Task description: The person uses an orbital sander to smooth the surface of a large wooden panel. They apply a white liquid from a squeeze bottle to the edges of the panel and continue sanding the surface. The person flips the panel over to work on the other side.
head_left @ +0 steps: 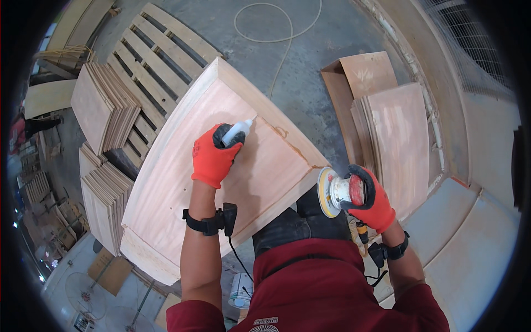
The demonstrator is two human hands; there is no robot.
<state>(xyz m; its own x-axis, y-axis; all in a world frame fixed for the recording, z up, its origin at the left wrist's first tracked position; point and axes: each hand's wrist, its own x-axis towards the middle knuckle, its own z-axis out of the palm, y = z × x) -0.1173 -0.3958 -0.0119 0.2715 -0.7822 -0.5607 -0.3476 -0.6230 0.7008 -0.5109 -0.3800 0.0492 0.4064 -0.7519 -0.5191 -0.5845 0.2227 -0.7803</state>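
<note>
A large pale plywood panel [182,160] with thick edges lies in front of me. My left hand [217,152], in a red glove with dark palm and fingertips, grips a small white squeeze bottle [238,133]. The bottle's nozzle points at a seam near the panel's far right edge, where a brownish line [287,143] runs toward the near corner. Off that corner, my right hand [371,200], gloved alike, is wrapped round a round sander [342,192]. Its disc faces left, tilted up on edge and apart from the panel.
Slatted wooden pallets [160,52] lie beyond the panel at the left, with stacked bent plywood sheets [102,108] beside them. More curved plywood pieces [395,138] stand at the right. A pale hose [290,39] loops over the grey floor. A white bucket [240,290] sits near my left side.
</note>
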